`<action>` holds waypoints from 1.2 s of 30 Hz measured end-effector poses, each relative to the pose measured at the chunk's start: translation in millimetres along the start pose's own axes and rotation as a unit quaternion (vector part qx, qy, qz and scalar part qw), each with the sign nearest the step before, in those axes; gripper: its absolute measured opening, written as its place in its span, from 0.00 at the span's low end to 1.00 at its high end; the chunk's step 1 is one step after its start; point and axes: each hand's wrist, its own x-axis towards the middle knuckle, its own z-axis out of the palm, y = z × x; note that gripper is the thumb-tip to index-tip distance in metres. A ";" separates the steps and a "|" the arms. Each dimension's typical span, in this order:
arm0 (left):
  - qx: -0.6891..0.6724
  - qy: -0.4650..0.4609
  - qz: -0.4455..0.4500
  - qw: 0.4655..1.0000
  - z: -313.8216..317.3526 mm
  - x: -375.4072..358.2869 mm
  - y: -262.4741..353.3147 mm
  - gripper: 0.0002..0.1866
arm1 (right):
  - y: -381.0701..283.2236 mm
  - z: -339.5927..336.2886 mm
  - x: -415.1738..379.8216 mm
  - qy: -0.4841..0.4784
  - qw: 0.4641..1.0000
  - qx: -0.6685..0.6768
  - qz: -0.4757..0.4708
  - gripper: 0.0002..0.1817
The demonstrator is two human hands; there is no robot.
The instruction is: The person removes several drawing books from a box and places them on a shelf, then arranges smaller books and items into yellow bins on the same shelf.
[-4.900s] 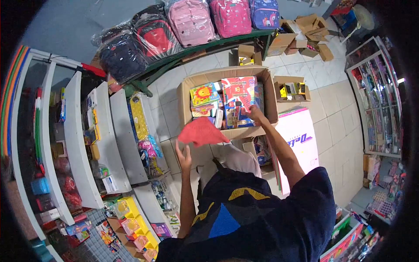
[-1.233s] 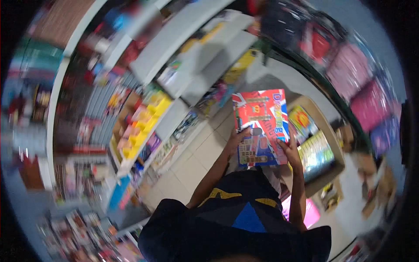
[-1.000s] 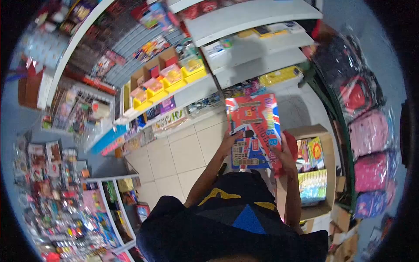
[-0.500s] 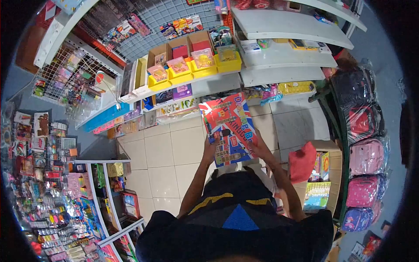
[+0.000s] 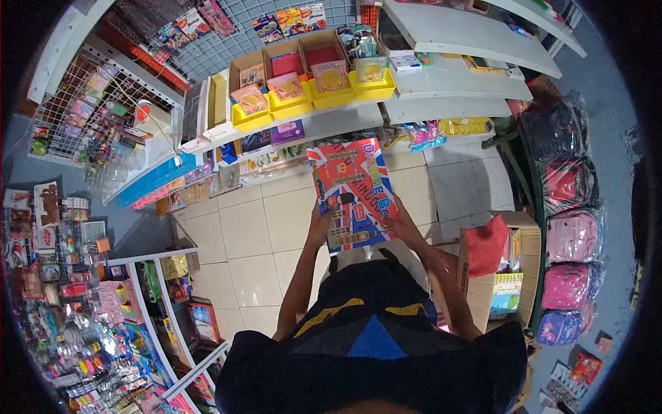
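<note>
In front of my body I hold a red and blue drawing book [image 5: 353, 196], its cover showing and tilted a little. My left hand [image 5: 321, 222] is closed on its lower left edge, and my right hand [image 5: 402, 226] grips its lower right side. The cover carries pictures of buildings and the words "Drawing Book". Part of each hand's fingers is hidden by the book. Below and to the right, an open cardboard box [image 5: 529, 265] holds more drawing books [image 5: 507, 293] and a red cloth-like piece [image 5: 484, 245].
Ahead stands a shelf with yellow bins [image 5: 331, 93]; white shelves [image 5: 455, 76] rise at the right. Wrapped backpacks [image 5: 574, 238] line the right side. A low white rack [image 5: 155, 303] and many small packaged goods [image 5: 76, 331] are at the left. Tiled floor [image 5: 252, 272] lies between.
The drawing book and both hands have shifted slightly left and upward in view. The shelves at the left and the cardboard box also appear shifted as my view moves. Both hands keep their grip.
</note>
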 end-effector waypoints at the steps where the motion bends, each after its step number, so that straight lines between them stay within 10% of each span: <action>1: 0.029 0.007 0.014 0.999 0.4 3.2 0.5 0.22 | 0.4 1.0 2.1 0.005 1.000 -0.026 0.007 0.40; 24: 0.024 0.050 0.052 0.997 13.9 9.7 -25.3 0.16 | 54.2 -44.7 19.1 -0.033 0.986 -0.134 -0.092 0.42; 36: -0.067 0.013 -0.067 0.995 38.1 0.4 12.2 0.19 | -10.5 -35.2 -10.1 0.014 0.995 0.088 0.035 0.39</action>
